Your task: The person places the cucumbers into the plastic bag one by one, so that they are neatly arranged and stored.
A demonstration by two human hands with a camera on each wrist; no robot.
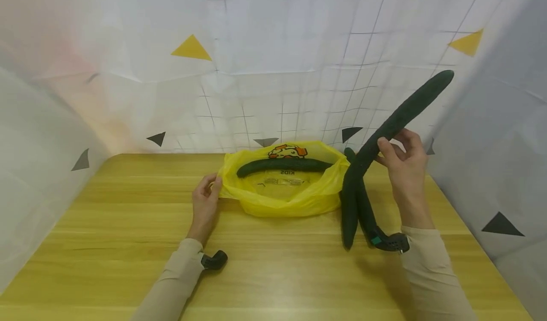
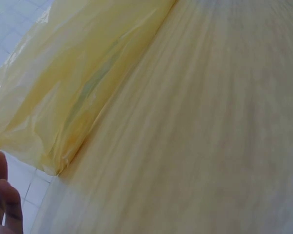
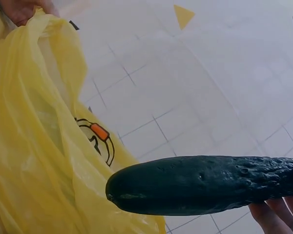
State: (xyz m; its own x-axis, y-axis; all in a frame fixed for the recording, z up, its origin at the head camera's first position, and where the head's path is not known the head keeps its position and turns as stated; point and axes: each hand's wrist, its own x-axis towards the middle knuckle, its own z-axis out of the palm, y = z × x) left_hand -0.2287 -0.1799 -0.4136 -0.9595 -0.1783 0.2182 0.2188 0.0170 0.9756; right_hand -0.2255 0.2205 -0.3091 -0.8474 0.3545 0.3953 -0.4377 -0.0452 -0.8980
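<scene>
Yellow bag [image 1: 290, 209]: sitting open-mouthed on the wood-grained table [image 1: 128, 216], its thin plastic creasing, one curved cucumber [image 1: 282, 165] lying inside.
Left hand [image 1: 206, 198]: reaching forward, pinching the bag's left rim.
Right hand [image 1: 408, 166]: gripping a long, bumpy, dark-green cucumber [image 1: 412, 108], holding it aslant right of the bag.
Loose cucumbers [image 1: 349, 221]: two are lying beside the bag's right end.

The left hand [image 1: 206, 198] and right hand [image 1: 406, 162] both pinch, well apart.
</scene>
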